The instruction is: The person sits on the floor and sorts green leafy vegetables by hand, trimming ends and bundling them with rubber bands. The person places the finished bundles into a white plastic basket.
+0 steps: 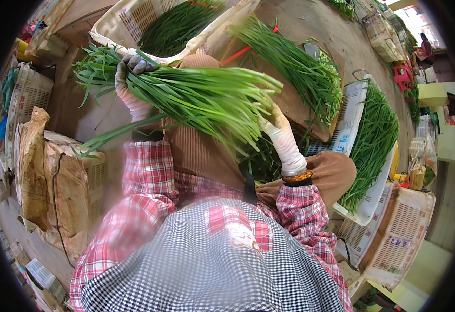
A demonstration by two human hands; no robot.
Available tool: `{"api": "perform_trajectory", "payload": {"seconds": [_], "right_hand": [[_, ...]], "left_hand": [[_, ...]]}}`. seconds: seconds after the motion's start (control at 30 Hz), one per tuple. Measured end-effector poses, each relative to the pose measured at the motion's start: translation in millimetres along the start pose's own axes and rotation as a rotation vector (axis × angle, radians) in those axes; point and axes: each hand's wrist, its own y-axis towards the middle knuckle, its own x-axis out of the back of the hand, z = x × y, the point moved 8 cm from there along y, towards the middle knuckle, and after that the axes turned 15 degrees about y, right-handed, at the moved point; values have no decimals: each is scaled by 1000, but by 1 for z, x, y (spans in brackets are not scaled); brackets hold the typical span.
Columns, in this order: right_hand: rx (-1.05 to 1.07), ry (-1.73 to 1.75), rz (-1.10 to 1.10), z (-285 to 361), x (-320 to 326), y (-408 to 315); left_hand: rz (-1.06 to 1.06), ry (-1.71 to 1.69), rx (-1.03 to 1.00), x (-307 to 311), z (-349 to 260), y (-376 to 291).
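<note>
A thick loose bundle of garlic chives (196, 91) lies crosswise above my knees. My left hand (135, 76), in a striped knit glove with grey fingers, is closed around its leafy end at the left. At the pale cut ends on the right, my right hand (278, 126) in a light glove cups the stems; its fingers are blurred and partly behind them. Beyond it, another pile of chives (289, 62) rests on a brown board (289, 99), beside a red tie strip (236, 55) and a grey metal blade (311, 50).
A white plastic crate (124, 29) ahead holds chives bound with red ties. To the right, a white crate (362, 93) is heaped with loose chives (375, 144). Stacked crates (401, 234) stand at lower right, a paper-covered crate (69, 187) at left. A person (425, 50) sits far off.
</note>
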Motion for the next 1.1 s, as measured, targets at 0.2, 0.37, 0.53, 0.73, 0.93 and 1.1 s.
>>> {"api": "perform_trajectory", "payload": {"seconds": [0.2, 0.37, 0.53, 0.73, 0.93, 1.1], "right_hand": [[-152, 513, 95, -3, -14, 5], [-213, 505, 166, -4, -16, 6], [-53, 201, 282, 28, -34, 8], [-38, 28, 244, 29, -35, 8], [-40, -151, 239, 40, -43, -12], [-80, -30, 163, 47, -30, -25]], "left_hand": [[109, -127, 82, 24, 6, 6], [45, -102, 145, 30, 6, 7], [9, -87, 202, 22, 16, 5], [-46, -35, 219, 27, 16, 6], [-34, -66, 253, 22, 20, 5], [-69, -49, 226, 27, 19, 3]]}}
